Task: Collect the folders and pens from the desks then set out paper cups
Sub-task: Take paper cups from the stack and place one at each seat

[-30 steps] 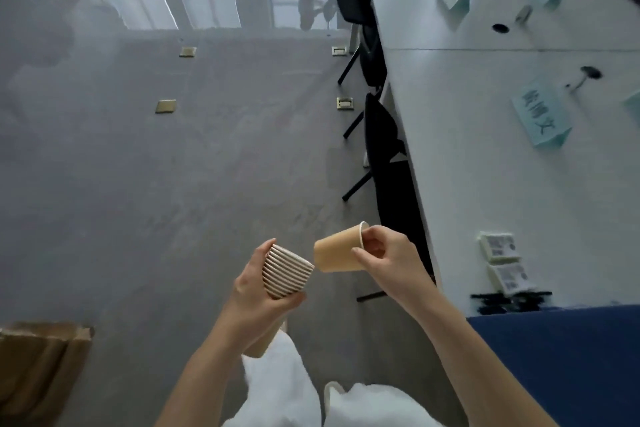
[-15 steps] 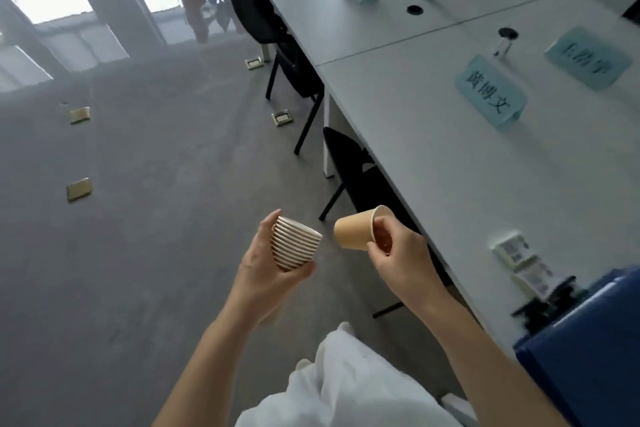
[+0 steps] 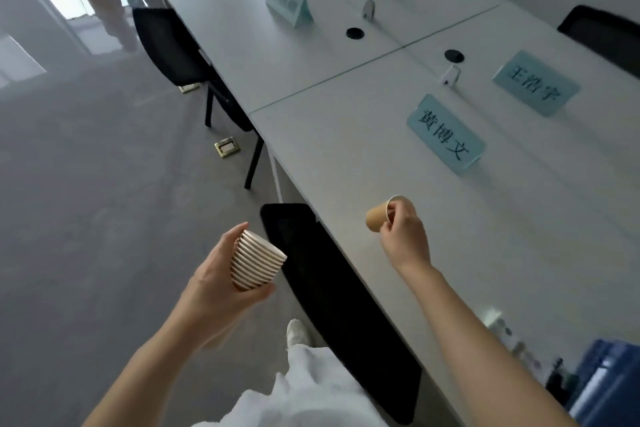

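Observation:
My left hand (image 3: 221, 284) grips a nested stack of brown paper cups (image 3: 256, 262), tilted with the rims up and to the right, over the floor beside a black chair. My right hand (image 3: 405, 236) pinches a single brown paper cup (image 3: 377, 217) by its rim, on its side, above the near edge of the long white desk (image 3: 346, 156). A blue name card (image 3: 445, 133) stands on the desk beyond that cup.
Black chairs (image 3: 332, 291) are tucked along the desk's near side. More blue name cards (image 3: 535, 83), cable holes and small white stands sit on the desk. A blue folder (image 3: 609, 388) and small items lie at the lower right. Brass floor boxes (image 3: 227, 147) dot the grey floor.
My right hand has carried the single cup away from the stack, rightward over the desk edge. My view has turned toward the desk. My left hand still holds the stack.

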